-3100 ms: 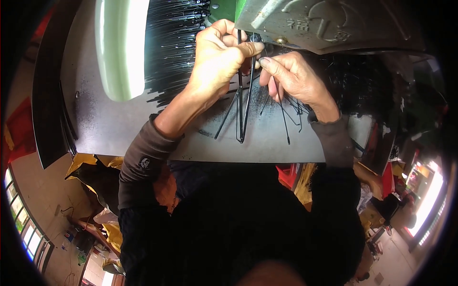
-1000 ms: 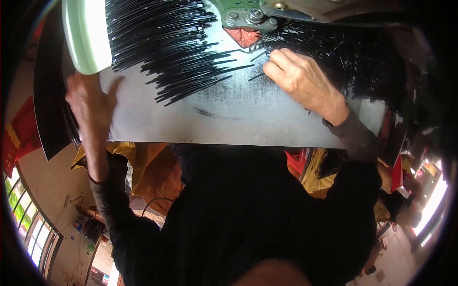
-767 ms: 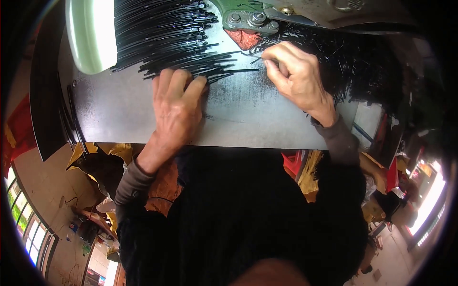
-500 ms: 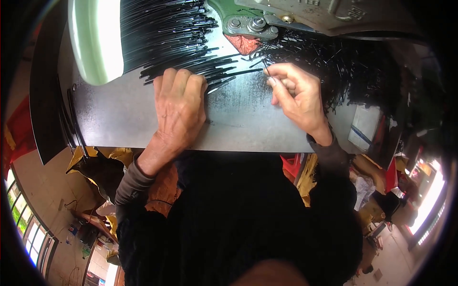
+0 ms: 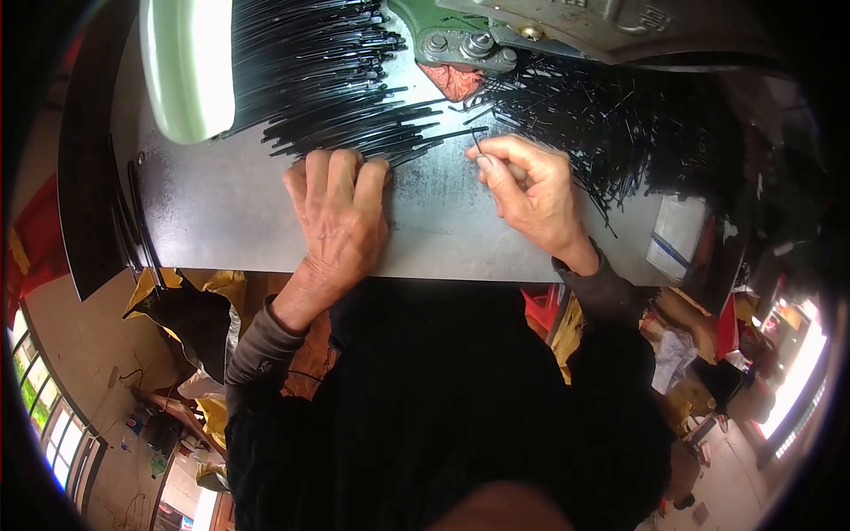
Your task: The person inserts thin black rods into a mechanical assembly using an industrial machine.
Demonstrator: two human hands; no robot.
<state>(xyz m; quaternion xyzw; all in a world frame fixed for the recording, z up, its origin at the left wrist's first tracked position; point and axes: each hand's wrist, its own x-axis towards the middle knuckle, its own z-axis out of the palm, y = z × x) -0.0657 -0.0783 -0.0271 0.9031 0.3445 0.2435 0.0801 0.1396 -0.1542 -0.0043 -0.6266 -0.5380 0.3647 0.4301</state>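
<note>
On the metal tabletop (image 5: 239,230) lies a thick row of thin black strips (image 5: 310,71), their ends pointing right. My left hand (image 5: 336,203) rests at the row's near edge, fingers curled down with small gaps between them. Its fingertips and thumb are hidden, so what it grips cannot be made out. To the right, my right hand (image 5: 536,190) pinches a thin dark piece (image 5: 478,142) between thumb and forefinger. That piece stands up from the pinch, by the tip of one longer strip. Beyond this hand spreads a tangled heap of short black pieces (image 5: 611,124).
A green machine part (image 5: 421,18) with a bolted grey plate (image 5: 469,49) stands at the back, reddish material (image 5: 453,82) beneath it. A white-green lamp (image 5: 181,80) hangs over the left. A pale box (image 5: 677,239) sits near the right edge.
My left hand has drawn back slightly toward me, off the strips' near edge. The right hand has moved left and a little nearer, still pinching a thin piece.
</note>
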